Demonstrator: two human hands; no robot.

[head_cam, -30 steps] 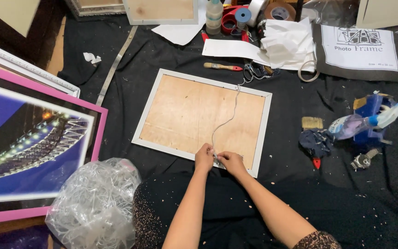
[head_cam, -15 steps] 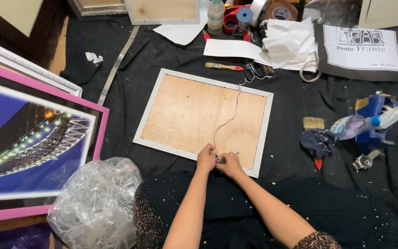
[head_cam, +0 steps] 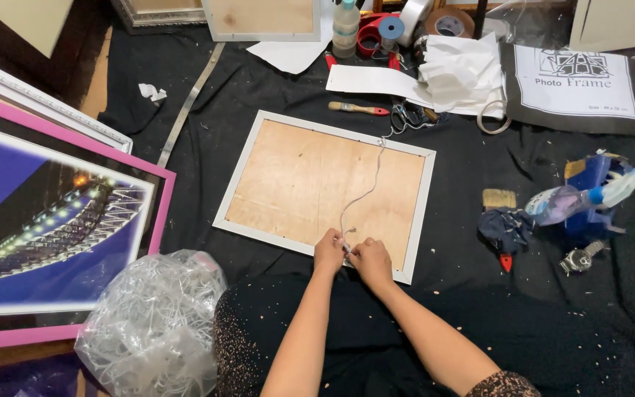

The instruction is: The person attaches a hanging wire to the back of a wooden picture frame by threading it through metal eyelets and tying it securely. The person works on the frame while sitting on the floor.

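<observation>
both hands meet at the near edge of the white frame: left hand and right hand pinch the wire end there. the wire runs straight away from them across the backing board to the far edge.

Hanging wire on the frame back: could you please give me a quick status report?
Left hand and right hand both pinching the wire at the white frame near edge. Wire runs across the wooden backing. Nothing in the way.

Bare forearms; a dark speckled sleeve shows at the right elbow.
</observation>
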